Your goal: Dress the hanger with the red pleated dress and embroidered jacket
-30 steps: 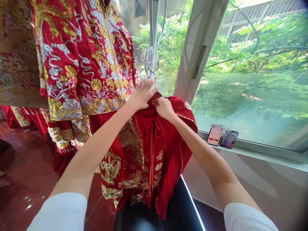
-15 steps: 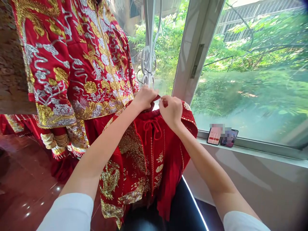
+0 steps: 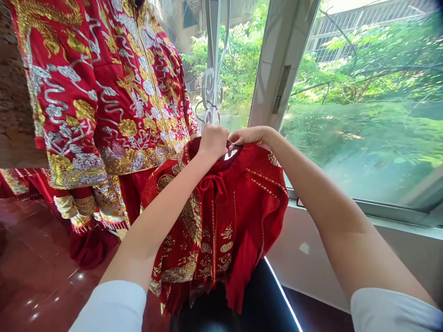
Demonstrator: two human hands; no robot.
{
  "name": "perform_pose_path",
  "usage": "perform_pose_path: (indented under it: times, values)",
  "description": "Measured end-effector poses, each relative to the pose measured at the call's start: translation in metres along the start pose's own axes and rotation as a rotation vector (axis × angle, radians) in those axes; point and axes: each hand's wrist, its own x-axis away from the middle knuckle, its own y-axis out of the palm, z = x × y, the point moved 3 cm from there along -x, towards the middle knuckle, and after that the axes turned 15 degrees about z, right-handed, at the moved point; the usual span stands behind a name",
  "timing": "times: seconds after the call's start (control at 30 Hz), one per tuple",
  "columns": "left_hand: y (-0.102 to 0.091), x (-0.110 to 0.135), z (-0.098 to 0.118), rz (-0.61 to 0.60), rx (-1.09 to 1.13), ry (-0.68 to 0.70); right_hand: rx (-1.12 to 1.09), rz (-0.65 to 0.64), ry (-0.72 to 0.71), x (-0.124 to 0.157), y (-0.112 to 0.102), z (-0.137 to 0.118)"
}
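Observation:
My left hand (image 3: pixel 214 140) is closed around the top of a clothes hanger (image 3: pixel 201 110), whose thin dark hook sticks up behind the fist. On the hanger hangs a red jacket (image 3: pixel 266 184) with gold beading and embroidery. A red velvet garment with a tied bow (image 3: pixel 212 184) shows inside the jacket's open front. At the right of the neck opening, my right hand (image 3: pixel 252 136) has its fingers drawn together beside a thin dark strip (image 3: pixel 236 145). What they pinch is mostly hidden.
To the left stands a red outfit (image 3: pixel 138 101) covered in gold and silver embroidery. A window (image 3: pixel 346 115) with a metal frame and sill is ahead and right. Beneath the jacket is a black surface (image 3: pixel 204 313) with a bright edge. The floor (image 3: pixel 31 258) is shiny reddish tile.
My right hand has turned flatter, its wrist and elbow swinging outward to the right. The jacket's right shoulder now spreads wider. My right arm now covers most of the phones on the sill.

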Motion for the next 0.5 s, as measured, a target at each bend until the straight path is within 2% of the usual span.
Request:
perform_pose_path:
  times: [0.13,0.3,0.43,0.5]
  values:
    - [0.007,0.004,-0.004,0.049,0.104,-0.013,-0.008,0.004,-0.075,-0.003,0.004,0.006]
    - [0.01,0.007,-0.009,0.043,0.165,-0.04,0.036,0.102,-0.107,-0.002,0.008,0.006]
    - [0.003,0.008,-0.01,-0.019,0.161,-0.017,0.074,0.188,-0.066,-0.006,0.012,0.005]
    - [-0.001,0.004,-0.01,-0.083,0.132,0.015,0.129,0.306,-0.072,-0.011,0.012,0.002]
